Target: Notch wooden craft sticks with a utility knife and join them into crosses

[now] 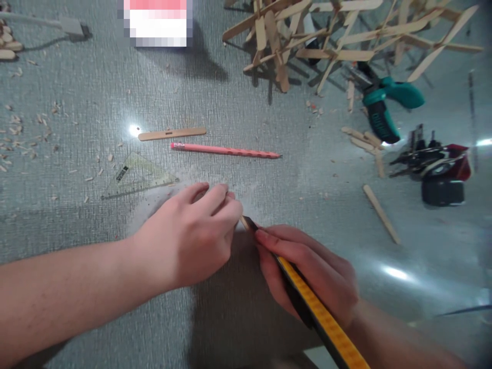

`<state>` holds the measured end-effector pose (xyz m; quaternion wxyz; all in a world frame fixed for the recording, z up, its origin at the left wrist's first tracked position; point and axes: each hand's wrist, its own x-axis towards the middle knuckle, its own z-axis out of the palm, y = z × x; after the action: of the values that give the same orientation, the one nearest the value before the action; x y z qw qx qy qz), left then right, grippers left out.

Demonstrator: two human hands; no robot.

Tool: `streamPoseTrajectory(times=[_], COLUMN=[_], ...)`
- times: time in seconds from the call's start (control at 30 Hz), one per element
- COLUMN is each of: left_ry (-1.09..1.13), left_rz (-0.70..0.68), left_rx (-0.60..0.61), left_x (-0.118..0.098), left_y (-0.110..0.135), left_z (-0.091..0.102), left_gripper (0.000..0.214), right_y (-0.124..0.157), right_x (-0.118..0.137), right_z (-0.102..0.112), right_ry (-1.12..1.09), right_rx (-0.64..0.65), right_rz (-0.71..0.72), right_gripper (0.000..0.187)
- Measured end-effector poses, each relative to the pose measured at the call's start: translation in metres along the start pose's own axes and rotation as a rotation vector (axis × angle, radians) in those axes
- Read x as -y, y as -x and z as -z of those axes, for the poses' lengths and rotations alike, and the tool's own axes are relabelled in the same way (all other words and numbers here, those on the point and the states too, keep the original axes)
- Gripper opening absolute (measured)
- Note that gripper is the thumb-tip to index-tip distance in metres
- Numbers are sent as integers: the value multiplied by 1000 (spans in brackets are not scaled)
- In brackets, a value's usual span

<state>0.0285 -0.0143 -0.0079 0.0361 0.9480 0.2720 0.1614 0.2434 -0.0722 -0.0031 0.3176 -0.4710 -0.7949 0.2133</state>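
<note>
My left hand (196, 230) is closed, pressing a wooden craft stick (245, 222) against the table; only a short end of it shows past the fingers. In my right hand (311, 271) is a yellow and black utility knife (307, 292), its dark blade touching or very near that end. Above the hands lie a pink pencil (226, 150) and a craft stick (177, 134) with a small slot or dark mark in its middle. A clear set square (142, 177) lies just beyond my left wrist, over pale dust.
A lattice of joined craft sticks (277, 46) stands at the upper right. Near it are green-handled pliers (380, 102), a multi-tool (434, 159) and a loose stick (382, 214). Wood chips (19, 128) and a white cable (71, 26) are at left.
</note>
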Motion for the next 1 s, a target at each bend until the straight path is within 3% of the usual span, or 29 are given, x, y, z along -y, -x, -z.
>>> streamPoseTrajectory(times=[0.1,0.3,1.0], left_ry=[-2,-3,5], left_rz=[-10,-26,-28], left_rx=[15,32,39], left_x=[1,0,-1], left_y=[-1,0,0], left_z=[0,3,1], left_gripper=[28,27,28], right_y=[2,4,-4], right_x=[-3,-5,-1], right_z=[3,3,-2], right_ry=[-20,-23,0], right_rx=[5,20,13], right_rz=[48,-21,10], right_gripper=[38,40,37])
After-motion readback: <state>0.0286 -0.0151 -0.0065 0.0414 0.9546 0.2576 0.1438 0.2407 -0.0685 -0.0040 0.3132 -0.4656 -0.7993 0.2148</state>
